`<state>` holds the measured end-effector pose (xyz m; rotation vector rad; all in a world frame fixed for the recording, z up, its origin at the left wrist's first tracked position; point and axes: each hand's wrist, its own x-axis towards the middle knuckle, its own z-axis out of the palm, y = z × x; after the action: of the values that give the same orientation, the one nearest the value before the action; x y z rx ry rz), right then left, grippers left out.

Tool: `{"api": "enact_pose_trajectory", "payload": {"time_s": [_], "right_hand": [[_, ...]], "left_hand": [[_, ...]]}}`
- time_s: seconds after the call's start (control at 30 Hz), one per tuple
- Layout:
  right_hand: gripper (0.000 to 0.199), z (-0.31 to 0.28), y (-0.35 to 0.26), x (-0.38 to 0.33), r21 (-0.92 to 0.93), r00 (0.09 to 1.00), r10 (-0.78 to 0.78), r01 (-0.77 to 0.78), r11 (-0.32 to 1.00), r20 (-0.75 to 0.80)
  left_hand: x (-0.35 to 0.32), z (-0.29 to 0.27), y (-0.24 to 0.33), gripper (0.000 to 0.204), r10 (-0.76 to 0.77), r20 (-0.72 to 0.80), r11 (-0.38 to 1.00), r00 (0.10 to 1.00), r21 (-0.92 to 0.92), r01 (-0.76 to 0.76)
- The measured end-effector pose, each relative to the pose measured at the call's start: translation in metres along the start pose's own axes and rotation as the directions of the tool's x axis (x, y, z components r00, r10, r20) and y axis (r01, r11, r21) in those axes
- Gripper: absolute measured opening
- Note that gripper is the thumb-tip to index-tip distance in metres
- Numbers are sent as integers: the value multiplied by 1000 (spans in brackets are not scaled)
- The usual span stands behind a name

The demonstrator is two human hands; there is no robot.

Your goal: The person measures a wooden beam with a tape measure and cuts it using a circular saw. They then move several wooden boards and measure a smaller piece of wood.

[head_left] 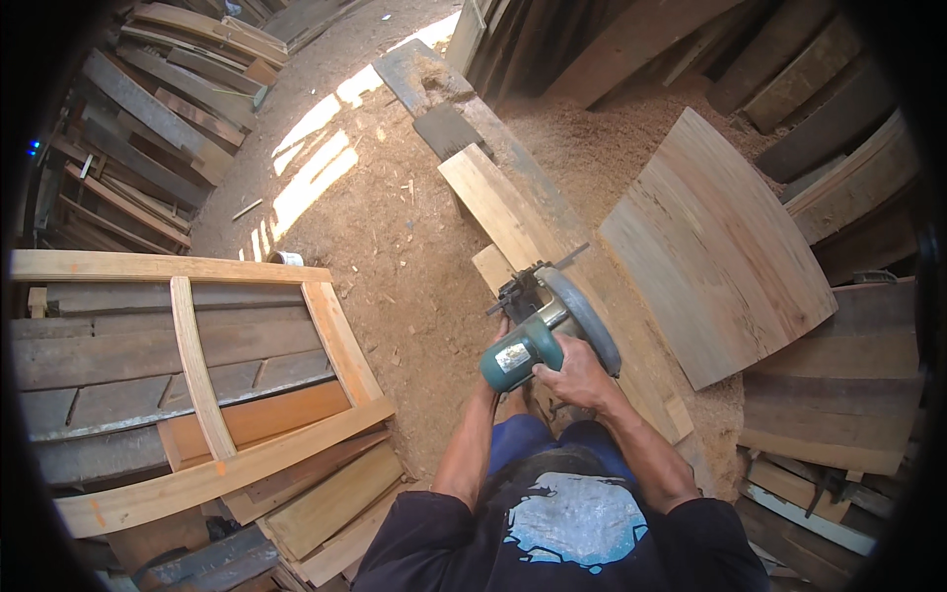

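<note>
A teal circular saw (541, 331) with a grey blade guard rests on a long light wooden plank (513, 217) that runs away from me across a bench. My right hand (574, 377) grips the saw's handle from behind. My left hand (499, 331) is mostly hidden behind the saw's teal motor housing, at its left side; its grip does not show. A short offcut (492, 266) lies against the plank's left edge, just ahead of the saw.
A wide flat board (715, 242) lies to the right on sawdust. A light wooden frame (197, 385) rests on stacked planks at the left. Timber piles line the far left, the back and the right. Sawdust covers the ground (385, 227).
</note>
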<state>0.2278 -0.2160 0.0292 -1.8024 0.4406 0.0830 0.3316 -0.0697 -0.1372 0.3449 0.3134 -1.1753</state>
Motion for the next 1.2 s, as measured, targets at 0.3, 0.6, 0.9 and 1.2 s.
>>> {"api": "enact_pose_trajectory", "payload": {"time_s": [0.3, 0.6, 0.9, 1.2], "right_hand": [[39, -3, -8, 26, -5, 1000, 2, -2, 1000, -4], [38, -1, -20, 53, 45, 1000, -5, 5, 999, 0], [36, 3, -30, 81, 27, 1000, -17, 17, 999, 14], [39, 7, -39, 109, 40, 999, -20, 19, 999, 29]], "left_hand": [[16, 7, 17, 59, 188, -202, 973, 961, 170, -155], [25, 12, 40, 56, 226, -216, 963, 950, 196, -184], [44, -10, 63, 49, 411, -158, 856, 898, 407, -320], [55, -13, 89, 50, 347, -127, 880, 929, 387, -276]]}}
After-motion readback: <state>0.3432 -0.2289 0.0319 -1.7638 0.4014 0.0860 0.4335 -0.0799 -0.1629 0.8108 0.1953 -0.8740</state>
